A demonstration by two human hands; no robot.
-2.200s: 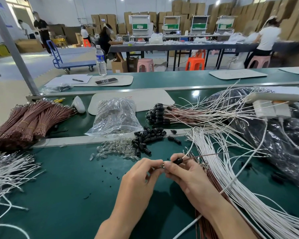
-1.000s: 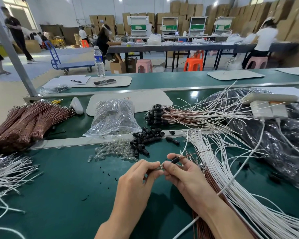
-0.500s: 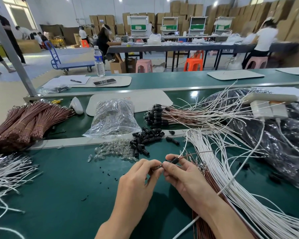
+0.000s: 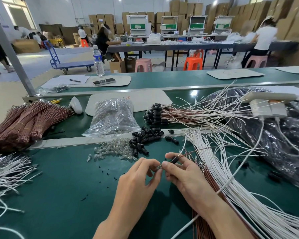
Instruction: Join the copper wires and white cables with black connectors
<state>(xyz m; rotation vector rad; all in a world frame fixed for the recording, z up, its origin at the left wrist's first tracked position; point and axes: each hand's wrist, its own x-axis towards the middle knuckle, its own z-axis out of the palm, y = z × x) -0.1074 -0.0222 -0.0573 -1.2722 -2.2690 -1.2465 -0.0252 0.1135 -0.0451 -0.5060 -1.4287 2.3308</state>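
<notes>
Left edge: loose white cables [image 4: 5, 175], with bundled copper wires [image 4: 24, 123] behind a metal rail [image 4: 67, 139]. A stretch of green mat [image 4: 59, 187] separates these from the hands. Centre: left hand [image 4: 138, 178] pinches a small, unidentifiable part at the end of a black connector [image 4: 173, 159], which the right hand [image 4: 185, 175] pinches. Spare connectors [image 4: 145, 137] lie just beyond. Right: a cable fan [image 4: 231, 169] reaches the near edge.

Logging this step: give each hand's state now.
Left hand: pinching a small clear part against the black connector.
Right hand: pinching the black connector.
</notes>
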